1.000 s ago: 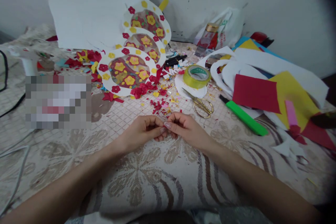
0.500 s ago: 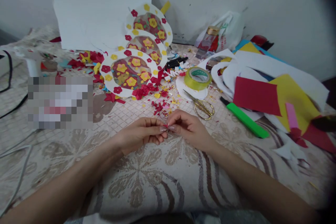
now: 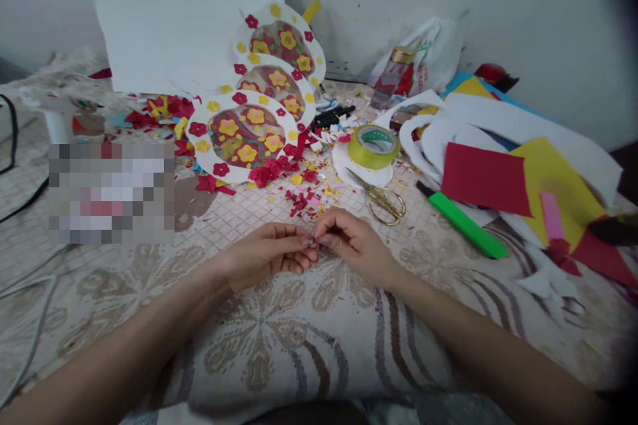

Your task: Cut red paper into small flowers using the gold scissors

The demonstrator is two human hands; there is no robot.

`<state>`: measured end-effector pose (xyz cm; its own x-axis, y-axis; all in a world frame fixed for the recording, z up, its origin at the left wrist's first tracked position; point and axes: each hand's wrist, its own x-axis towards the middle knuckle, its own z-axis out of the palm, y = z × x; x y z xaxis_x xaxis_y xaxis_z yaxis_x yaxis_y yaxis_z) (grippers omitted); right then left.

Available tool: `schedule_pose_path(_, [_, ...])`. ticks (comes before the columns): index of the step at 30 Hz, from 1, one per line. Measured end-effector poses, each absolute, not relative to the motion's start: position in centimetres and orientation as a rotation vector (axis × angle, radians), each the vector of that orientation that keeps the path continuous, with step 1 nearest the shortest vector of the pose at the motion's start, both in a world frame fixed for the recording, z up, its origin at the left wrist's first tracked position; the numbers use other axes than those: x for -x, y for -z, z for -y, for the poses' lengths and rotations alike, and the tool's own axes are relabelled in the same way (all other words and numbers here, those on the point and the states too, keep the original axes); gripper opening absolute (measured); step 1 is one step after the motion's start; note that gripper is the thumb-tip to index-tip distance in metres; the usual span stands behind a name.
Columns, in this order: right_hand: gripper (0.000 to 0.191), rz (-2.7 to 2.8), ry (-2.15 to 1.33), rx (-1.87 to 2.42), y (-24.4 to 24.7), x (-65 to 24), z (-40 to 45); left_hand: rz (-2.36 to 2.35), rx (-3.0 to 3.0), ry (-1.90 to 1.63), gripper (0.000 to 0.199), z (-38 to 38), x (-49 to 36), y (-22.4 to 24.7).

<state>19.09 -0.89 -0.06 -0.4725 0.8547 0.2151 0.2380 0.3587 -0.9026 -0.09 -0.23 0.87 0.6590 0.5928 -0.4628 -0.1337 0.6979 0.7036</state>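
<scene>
My left hand (image 3: 279,249) and my right hand (image 3: 351,242) meet fingertip to fingertip above the patterned cloth. Between their pinched thumbs and forefingers is a tiny piece of red paper (image 3: 315,240), mostly hidden by the fingers. Just beyond the hands lie small red, pink and yellow paper scraps (image 3: 302,199). Gold-handled scissors (image 3: 381,199) rest to the right, partly on a white paper piece (image 3: 341,166) beneath a roll of yellow-green tape (image 3: 373,146). Farther back at left stand round white frames (image 3: 239,136) decorated with red and yellow paper flowers.
A green cutter (image 3: 468,224) lies right of the scissors. Red paper (image 3: 486,178), yellow paper (image 3: 563,179) and white cut-outs (image 3: 538,129) overlap at right. A clear bottle with a gold cap (image 3: 393,78) stands by the wall. Cables (image 3: 37,339) run along the left.
Both hands stay pinched together, with slight finger movement; less of the red paper shows now. The whole view has shifted slightly.
</scene>
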Motion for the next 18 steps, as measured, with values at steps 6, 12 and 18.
schedule_pose_path(6, [0.007,1.927,-1.091,0.964,-0.07,-18.99,0.95,-0.779,-0.681,-0.463,0.01,0.3,0.08,-0.93])
schedule_pose_path(12, [0.009,1.945,-1.072,1.024,0.0,-18.78,1.17,-0.814,-0.823,-0.471,0.013,0.31,-0.06,-0.89])
schedule_pose_path(18, [0.009,1.889,-1.141,1.152,0.25,-18.22,1.33,-0.907,-1.26,-0.623,0.012,0.83,-0.67,-0.42])
